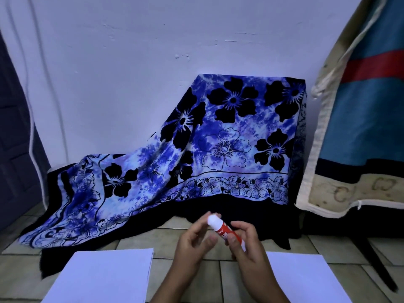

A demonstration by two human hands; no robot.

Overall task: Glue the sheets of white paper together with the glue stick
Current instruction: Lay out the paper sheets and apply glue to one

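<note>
We face a white wall (131,51), a blue floral cloth (218,138) draped down to the tiled floor (218,281). Two white papers lie there: left sheet (102,278), right sheet (306,281). Between them, raised, our right grip (244,243) curls round one red glue stick (225,231). Our left grip (192,241) reaches its white cap; whether it pinches, we cannot tell.

Tiled floor (341,246), white sheets (98,278), patterned cloth (153,171)
</note>
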